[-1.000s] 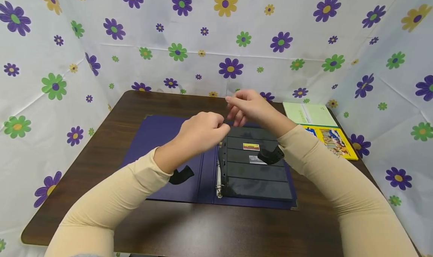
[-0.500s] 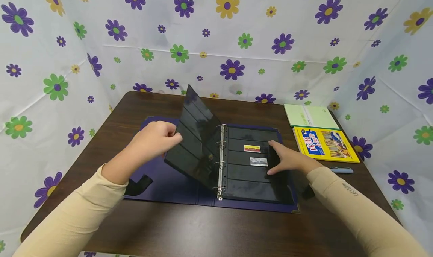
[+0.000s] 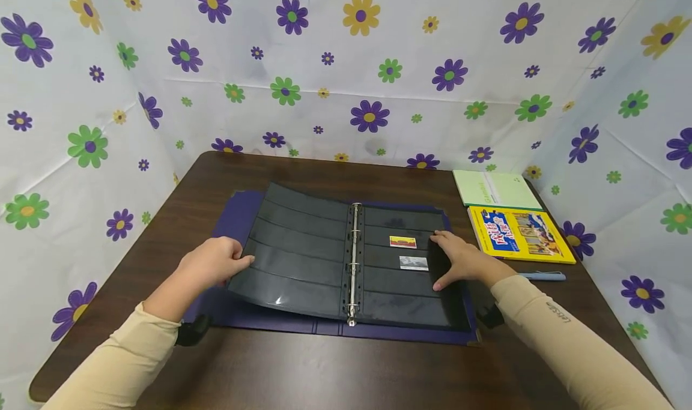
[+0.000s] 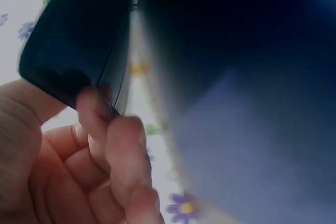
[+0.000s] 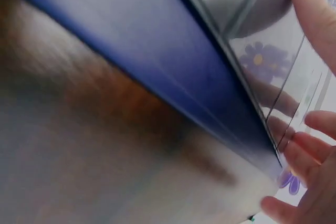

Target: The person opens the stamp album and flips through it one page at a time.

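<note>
Black page (image 3: 303,251): half a second ago it stood steeply off the rings (image 3: 354,272); now it has swung down leftward over the purple binder (image 3: 231,213), outer edge lifted.
Left hand (image 3: 211,263): lower than before — my thumb and fingers pinch that outer edge.
Right page (image 3: 408,309): lies flat, with a yellow-red stamp (image 3: 402,242) above a grey stamp (image 3: 413,263), neither moved; print too small to read.
Right hand (image 3: 459,260): same spot as before, thumb and fingers spread at the right page's outer edge.
Green book (image 3: 497,191): "Gambi" — last letter unclear.
Yellow book (image 3: 521,236): big Chinese characters; blue pen (image 3: 545,275) just below.
My right sleeve (image 3: 540,317): looks like "LetsSlim".
</note>
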Available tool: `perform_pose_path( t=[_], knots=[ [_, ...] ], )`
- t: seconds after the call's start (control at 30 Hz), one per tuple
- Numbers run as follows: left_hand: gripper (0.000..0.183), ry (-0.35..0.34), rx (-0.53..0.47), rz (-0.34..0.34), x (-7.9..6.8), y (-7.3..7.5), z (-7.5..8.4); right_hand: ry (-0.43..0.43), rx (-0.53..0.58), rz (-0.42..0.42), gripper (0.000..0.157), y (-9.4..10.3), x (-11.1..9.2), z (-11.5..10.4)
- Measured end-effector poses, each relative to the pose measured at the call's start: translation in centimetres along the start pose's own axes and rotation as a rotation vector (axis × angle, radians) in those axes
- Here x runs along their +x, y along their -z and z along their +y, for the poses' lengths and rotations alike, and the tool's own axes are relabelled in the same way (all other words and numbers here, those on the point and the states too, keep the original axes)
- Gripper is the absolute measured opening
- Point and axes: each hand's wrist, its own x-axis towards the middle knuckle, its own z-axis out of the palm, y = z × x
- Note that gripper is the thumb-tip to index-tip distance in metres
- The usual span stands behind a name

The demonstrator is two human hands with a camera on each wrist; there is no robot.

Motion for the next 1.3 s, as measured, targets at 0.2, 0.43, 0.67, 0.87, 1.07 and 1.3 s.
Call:
perform_pose_path(
  t=[0.2, 0.43, 0.67, 0.87, 1.07, 1.3],
  knots=[
    [0.048, 0.095, 0.126, 0.055, 0.5, -3.9, -1.5, -0.009, -0.058, 0.114, 0.132, 0.8, 1.9, 1.7],
    [0.043, -0.019, 0.304, 0.317, -0.1, -5.9, -0.4, -0.045, 0.016, 0.011, 0.136, 2.0, 3.4, 3.0],
    [0.084, -0.248, 0.257, 0.124, -1.6, -8.0, 3.3, -0.066, 0.044, -0.044, 0.130, 2.1, 3.7, 3.3],
    [0.087, -0.179, 0.259, 0.001, -2.5, -9.3, 4.6, -0.050, 0.062, -0.005, 0.123, 1.8, 3.7, 3.1],
    [0.086, -0.162, 0.238, -0.004, -2.6, -9.4, 4.5, -0.051, 0.180, 0.098, 0.116, 1.7, 2.7, 2.6],
    [0.086, -0.177, 0.242, 0.006, -2.4, -9.3, 4.3, -0.211, 0.680, 0.182, 0.086, 2.3, 0.2, 2.1]
  ],
)
